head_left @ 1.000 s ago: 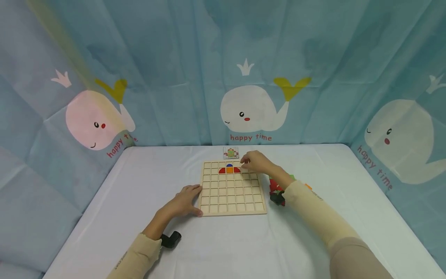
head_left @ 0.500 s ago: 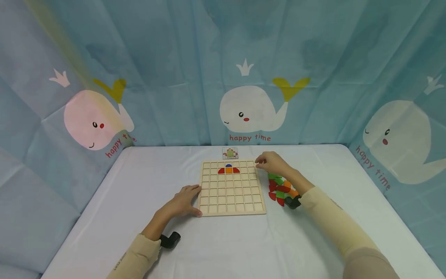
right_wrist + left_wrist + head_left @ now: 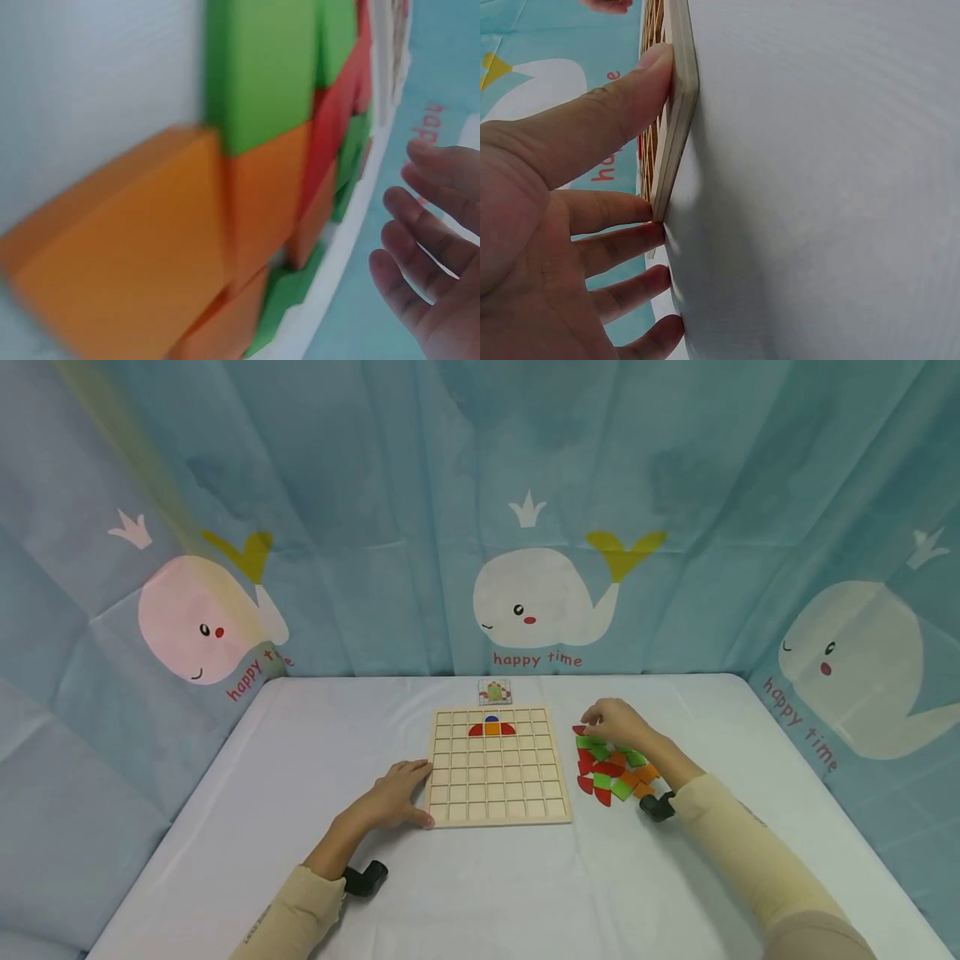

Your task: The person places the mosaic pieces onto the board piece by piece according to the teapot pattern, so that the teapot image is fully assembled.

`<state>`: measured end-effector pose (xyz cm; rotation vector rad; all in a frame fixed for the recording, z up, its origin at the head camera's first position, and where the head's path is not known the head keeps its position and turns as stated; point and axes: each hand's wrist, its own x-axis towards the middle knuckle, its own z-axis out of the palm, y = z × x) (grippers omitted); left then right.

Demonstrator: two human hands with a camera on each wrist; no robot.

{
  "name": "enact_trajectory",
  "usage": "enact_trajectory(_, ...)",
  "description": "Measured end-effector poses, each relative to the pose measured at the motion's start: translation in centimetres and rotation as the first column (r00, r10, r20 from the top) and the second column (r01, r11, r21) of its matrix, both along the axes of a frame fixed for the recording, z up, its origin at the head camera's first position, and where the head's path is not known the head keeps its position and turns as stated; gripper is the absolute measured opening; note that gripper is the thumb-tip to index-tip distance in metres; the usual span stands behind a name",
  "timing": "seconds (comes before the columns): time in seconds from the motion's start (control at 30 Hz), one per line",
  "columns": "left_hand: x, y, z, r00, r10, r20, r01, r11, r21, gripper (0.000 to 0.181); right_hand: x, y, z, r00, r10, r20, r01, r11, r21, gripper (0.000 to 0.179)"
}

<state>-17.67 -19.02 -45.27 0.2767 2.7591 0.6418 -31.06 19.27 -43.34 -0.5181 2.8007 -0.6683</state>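
A wooden grid board lies on the white table. Near its far edge sit a blue rounded piece, an orange square and red quarter-round pieces on either side. My left hand rests at the board's left edge, fingers spread; the left wrist view shows the thumb against the rim. Just over the far end of a pile of red, green and orange pieces is my right hand. Its fingers are loosely bent with nothing visible between them in the right wrist view.
Behind the board lies a small picture card with a coloured pattern on a grid. A blue curtain printed with whales hangs around the table. Black wrist devices are worn on both arms.
My right hand has moved right, from over the board's far rows to above the loose pieces, uncovering more of the pile. The left hand has stayed at the board's edge.
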Motion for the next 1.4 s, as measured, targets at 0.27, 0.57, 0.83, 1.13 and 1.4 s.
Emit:
enact_trajectory(0.27, 0.1, 0.1, 0.0, 1.0, 0.008, 0.016, -0.008, 1.0, 0.001, 0.093, -0.3, 1.1, -1.0, 0.999, -0.016, 0.043, 0.014, 0.999, 0.05, 0.026)
enact_trajectory(0.57, 0.0, 0.0, -0.2, 1.0, 0.006, 0.002, -0.006, 1.0, 0.003, 0.093, -0.7, 1.9, -1.2, 0.996, -0.041, 0.08, 0.037, 0.998, 0.053, 0.026)
enact_trajectory(0.83, 0.0, 0.1, -0.2, 1.0, 0.018, 0.016, -0.018, 1.0, 0.007, 0.093, -0.6, 2.0, -1.1, 0.992, -0.043, 0.116, 0.034, 0.997, 0.074, 0.03)
enact_trajectory(1.13, 0.0, 0.1, 0.0, 1.0, 0.016, 0.015, -0.016, 1.0, 0.015, 0.093, -0.2, 1.9, -0.9, 0.992, -0.07, 0.102, 0.063, 0.996, 0.066, 0.03)
enact_trajectory(1.4, 0.0, 0.0, 0.0, 1.0, 0.015, 0.015, -0.015, 1.0, 0.007, 0.093, -0.2, 1.8, -0.9, 0.992, -0.068, 0.108, 0.06, 0.996, 0.073, 0.029)
